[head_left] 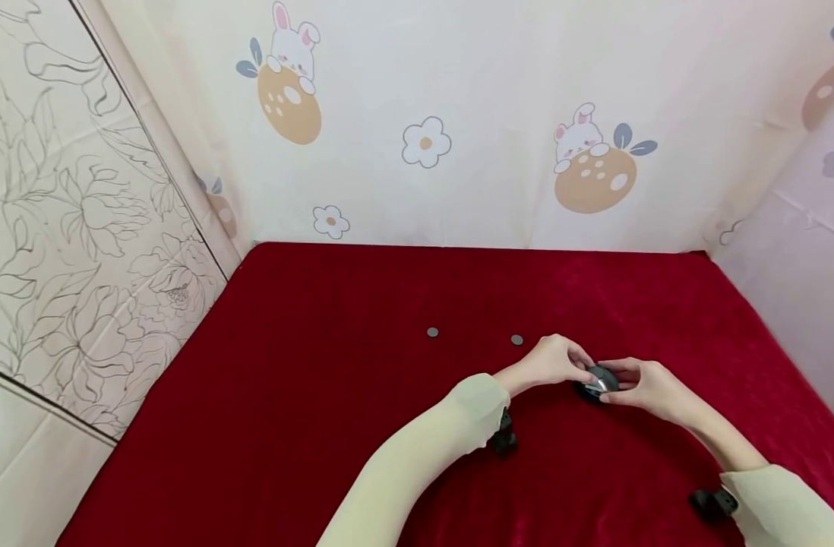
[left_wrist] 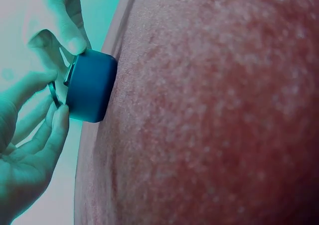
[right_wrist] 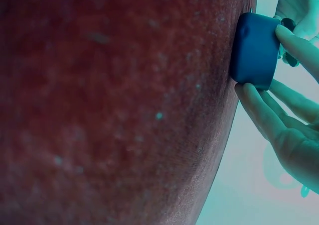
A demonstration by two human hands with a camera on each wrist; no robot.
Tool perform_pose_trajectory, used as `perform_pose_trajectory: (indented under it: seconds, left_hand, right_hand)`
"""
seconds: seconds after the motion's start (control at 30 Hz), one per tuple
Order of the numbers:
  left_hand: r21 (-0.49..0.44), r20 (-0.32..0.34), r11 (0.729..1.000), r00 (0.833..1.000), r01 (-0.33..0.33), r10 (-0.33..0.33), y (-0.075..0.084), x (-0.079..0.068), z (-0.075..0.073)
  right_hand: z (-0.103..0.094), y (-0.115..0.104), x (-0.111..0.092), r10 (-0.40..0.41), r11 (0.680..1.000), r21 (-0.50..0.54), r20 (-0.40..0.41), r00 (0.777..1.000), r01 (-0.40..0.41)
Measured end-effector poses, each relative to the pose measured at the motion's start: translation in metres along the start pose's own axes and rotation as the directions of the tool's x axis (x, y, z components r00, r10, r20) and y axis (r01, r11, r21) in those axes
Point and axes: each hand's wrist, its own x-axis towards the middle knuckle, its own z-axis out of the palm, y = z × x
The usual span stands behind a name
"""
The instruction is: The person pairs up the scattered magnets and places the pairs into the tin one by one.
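Toward the right of the red cloth, a small dark rounded container [head_left: 604, 372] with a shiny top stands between both hands. My right hand [head_left: 646, 386] grips its side, thumb and fingers spread around the wall, as the right wrist view also shows. Above the container is my left hand [head_left: 552, 360], its fingertips over the top. In the left wrist view that hand pinches a thin coin-like disc [left_wrist: 54, 94] on edge, close beside the top face of the container [left_wrist: 92, 85]. Part of the disc is hidden by fingers.
Two small grey discs [head_left: 433, 332] lie flat on the red cloth [head_left: 287, 395], the nearer one [head_left: 517, 339] just left of my left hand. A patterned curtain [head_left: 485, 91] hangs behind the table, and a floral panel [head_left: 82, 205] stands at the left.
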Motion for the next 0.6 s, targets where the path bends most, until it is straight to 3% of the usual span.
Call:
perform_pose_trajectory:
  seconds: [0.17,0.4,0.6]
  left_hand:
    - [0.025,-0.023,1.0,1.0,0.008,-0.007,0.0,-0.002,0.001]
    - [-0.189,0.009,0.981,0.999,0.05,-0.05,-0.003,-0.005,-0.006]
    - [-0.185,0.04,0.983,0.999,0.002,0.005,-0.009,-0.013,-0.018]
  right_hand:
    - [0.001,0.0,0.0,-0.025,1.0,0.002,-0.006,1.0,0.025]
    - [-0.001,-0.001,0.0,-0.016,1.0,-0.011,0.0,1.0,0.016]
    - [0.0,-0.002,0.001,-0.004,1.0,-0.031,0.007,1.0,0.004]
